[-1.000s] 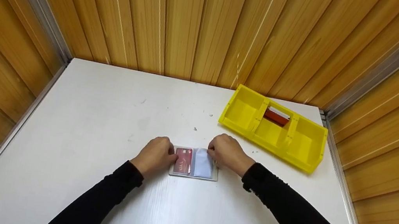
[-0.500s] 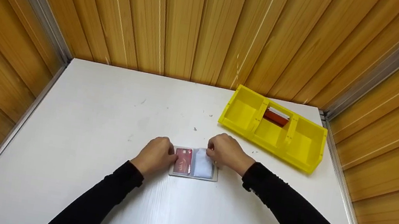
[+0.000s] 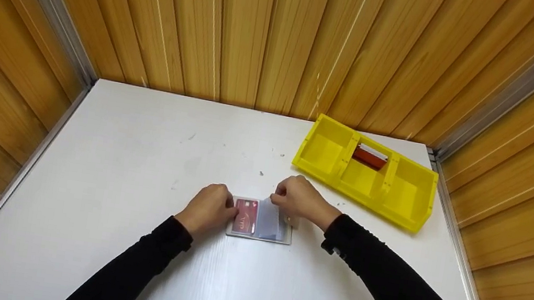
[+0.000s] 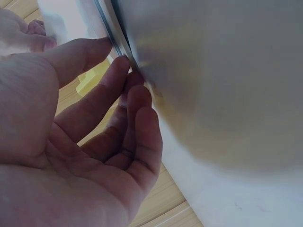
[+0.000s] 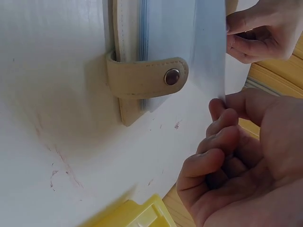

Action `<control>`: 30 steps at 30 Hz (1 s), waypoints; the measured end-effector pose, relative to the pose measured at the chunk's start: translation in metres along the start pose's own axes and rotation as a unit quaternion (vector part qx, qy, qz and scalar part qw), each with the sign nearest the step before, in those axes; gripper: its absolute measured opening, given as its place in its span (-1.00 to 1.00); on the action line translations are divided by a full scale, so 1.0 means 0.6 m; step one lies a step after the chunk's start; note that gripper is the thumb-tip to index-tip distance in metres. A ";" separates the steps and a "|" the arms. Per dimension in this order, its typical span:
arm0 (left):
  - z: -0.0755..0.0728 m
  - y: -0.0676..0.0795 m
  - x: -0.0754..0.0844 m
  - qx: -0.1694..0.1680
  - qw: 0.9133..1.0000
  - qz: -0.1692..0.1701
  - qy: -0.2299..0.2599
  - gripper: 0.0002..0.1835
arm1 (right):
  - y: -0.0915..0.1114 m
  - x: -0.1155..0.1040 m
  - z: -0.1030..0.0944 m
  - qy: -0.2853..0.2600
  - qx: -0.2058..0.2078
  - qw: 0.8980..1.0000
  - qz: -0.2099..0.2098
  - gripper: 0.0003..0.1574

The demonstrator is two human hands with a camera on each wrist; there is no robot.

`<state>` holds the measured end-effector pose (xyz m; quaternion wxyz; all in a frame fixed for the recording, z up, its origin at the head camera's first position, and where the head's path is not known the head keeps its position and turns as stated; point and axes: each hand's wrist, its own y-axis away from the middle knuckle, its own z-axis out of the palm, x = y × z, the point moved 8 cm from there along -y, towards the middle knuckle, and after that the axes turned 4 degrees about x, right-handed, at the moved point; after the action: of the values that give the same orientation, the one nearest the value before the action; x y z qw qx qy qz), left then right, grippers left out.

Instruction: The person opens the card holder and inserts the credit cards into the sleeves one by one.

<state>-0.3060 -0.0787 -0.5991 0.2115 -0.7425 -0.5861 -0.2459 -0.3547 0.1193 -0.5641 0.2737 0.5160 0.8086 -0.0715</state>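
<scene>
A card holder [image 3: 287, 239] lies spread on the white table, with a red card [image 3: 245, 216] in its left-hand sleeve. My left hand [image 3: 208, 208] pinches the holder's left edge between thumb and fingertips; the left wrist view shows that thin edge [image 4: 115, 33] close up. At the top of the right side, my right hand [image 3: 302, 198] pinches the corner of a clear plastic sleeve page [image 3: 269, 220], which stands partly raised. The right wrist view shows more stacked sleeves [image 5: 144, 33] beneath it, and a beige strap [image 5: 137, 79] with a metal snap [image 5: 172, 76].
A yellow tray [image 3: 339, 183] with three compartments sits at the back right, beyond my right hand. Red and white cards [image 3: 371, 156] stand in its middle compartment. Wood-look panels [image 3: 242, 30] wall in the table [image 3: 141, 142] at the back and sides.
My right hand has shifted slightly left and away from me, drawing up the sleeve page, which now slants. The left hand has stayed at the holder's left edge.
</scene>
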 end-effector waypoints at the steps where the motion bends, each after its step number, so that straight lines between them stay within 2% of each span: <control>1: 0.000 0.000 0.000 0.000 1.000 -0.001 -0.001 -0.73 | -0.001 -0.002 0.000 -0.002 0.002 1.000 -0.002 -0.69; 10: 0.000 0.002 -0.003 0.000 1.000 -0.011 0.002 -0.74 | -0.007 -0.014 0.004 -0.036 0.003 0.999 0.010 -0.68; 15: 0.000 0.002 -0.006 0.000 1.000 -0.011 0.007 -0.74 | -0.015 -0.022 0.007 -0.049 0.014 0.999 -0.002 -0.62; 30: -0.007 0.005 0.002 0.024 1.000 0.018 0.006 -0.75 | -0.034 -0.034 0.036 -0.091 0.009 0.996 0.019 -0.64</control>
<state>-0.3031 -0.0810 -0.5951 0.2371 -0.7459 -0.5776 -0.2319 -0.3580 0.0853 -0.5749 0.3430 0.5252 0.7695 -0.1201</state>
